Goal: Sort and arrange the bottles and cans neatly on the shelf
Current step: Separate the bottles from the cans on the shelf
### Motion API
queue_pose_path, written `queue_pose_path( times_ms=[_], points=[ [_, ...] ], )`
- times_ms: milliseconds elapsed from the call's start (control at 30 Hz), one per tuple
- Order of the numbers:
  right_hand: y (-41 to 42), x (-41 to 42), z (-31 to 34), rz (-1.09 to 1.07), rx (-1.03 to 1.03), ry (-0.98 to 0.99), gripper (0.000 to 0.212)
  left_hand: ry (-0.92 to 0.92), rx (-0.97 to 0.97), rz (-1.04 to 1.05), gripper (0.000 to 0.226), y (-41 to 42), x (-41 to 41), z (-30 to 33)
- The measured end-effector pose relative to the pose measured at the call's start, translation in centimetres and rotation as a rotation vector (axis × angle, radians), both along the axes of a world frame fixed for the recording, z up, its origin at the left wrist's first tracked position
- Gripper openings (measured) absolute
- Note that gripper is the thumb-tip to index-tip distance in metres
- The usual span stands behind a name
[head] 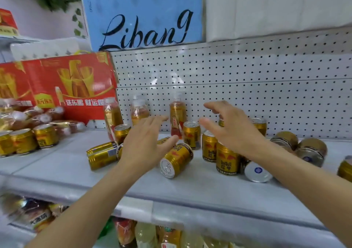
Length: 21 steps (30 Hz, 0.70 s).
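- The left hand [142, 143] was spread wide, fingers straight, hovering over cans lying on the shelf [76, 173] and holding nothing.
- The right hand [228, 127] was likewise spread, fingers loosely extended above upright cans, gripping nothing.
- A tipped can [176, 160] lay on its side between the 2 hands, its pull-tab end facing the camera.
- Another fallen can [102, 154] lay to the left of the left hand.
- An upright can [227, 159] stood below the right wrist.
- 3 bottles [178, 118] stood against the pegboard [247, 87] at the back.
- A red carton [59, 83] sat at the left, a blue pack [144, 15] above.
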State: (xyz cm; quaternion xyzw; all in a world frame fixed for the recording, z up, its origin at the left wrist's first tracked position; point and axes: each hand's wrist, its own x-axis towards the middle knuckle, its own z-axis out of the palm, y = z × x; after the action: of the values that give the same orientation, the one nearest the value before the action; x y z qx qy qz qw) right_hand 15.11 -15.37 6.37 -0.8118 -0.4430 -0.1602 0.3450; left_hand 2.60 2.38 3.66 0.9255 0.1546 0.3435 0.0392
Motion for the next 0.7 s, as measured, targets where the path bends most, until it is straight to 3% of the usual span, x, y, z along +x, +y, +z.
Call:
queue_pose_path(
  times_ms=[233,467,600,700],
  points=[
    [9.7,-2.1,-0.5,0.065,-0.053,0.083,0.06,-0.027,-0.165,0.03,0.058,11.5,-2.2,-0.5],
    [21.4,-1.1,-1.8,0.014,-0.025,0.39,0.089,-0.086,-0.346,0.024,0.069,25.3,-1.1,-1.2],
    [25.4,-0.5,-3.0,-0.049,0.026,0.499,0.088,-0.083,-0.561,-0.001,0.082,30.6,1.3,-1.2],
    [27.1,-0.3,-3.6,-0.078,0.061,0.541,0.081,-0.127,-0.822,-0.124,0.078,32.7,3.6,-1.6]
  ],
)
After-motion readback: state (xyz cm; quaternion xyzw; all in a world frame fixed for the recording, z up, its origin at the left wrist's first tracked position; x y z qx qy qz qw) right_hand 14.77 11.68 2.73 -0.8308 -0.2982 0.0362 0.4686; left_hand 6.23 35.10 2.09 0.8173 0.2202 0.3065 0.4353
